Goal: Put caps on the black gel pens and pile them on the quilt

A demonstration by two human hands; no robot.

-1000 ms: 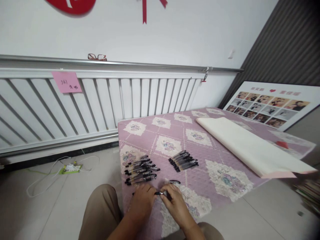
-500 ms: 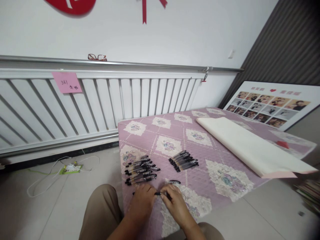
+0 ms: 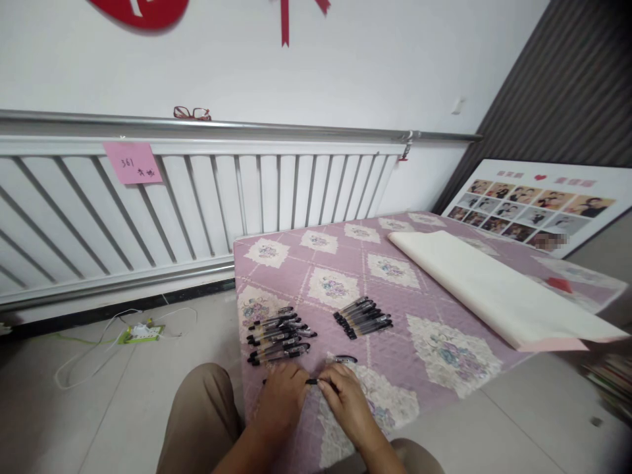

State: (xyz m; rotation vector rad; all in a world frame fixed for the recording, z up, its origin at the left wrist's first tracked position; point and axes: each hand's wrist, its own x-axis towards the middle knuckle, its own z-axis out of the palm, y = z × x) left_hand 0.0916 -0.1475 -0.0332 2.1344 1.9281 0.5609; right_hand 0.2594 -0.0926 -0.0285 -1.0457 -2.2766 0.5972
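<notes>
My left hand (image 3: 286, 392) is wrapped round a black pen (image 3: 311, 382), whose dark end sticks out to the right, with a small dark bit showing on the left. At that right end the thumb and fingers of my right hand (image 3: 344, 395) are pinched together; what lies inside the pinch is hidden. Just beyond my right hand lies a black pen cap or similar dark piece (image 3: 345, 359). A loose pile of clear-barrelled pens with black ends (image 3: 279, 339) lies behind my left hand. Further right, a neater group of similar pens (image 3: 363, 318) lies side by side.
The pens lie on a purple floral cloth (image 3: 340, 257) over a flat surface. A cream sheet (image 3: 474, 283) is folded to the right, near a photo board (image 3: 538, 204). A white radiator (image 3: 197, 204) stands behind; a power strip (image 3: 143, 334) with cables lies on the floor.
My right fingertips have closed in a little on the right end of the pen, and the dark piece by my right thumb shows less. Both pen groups have stayed put.
</notes>
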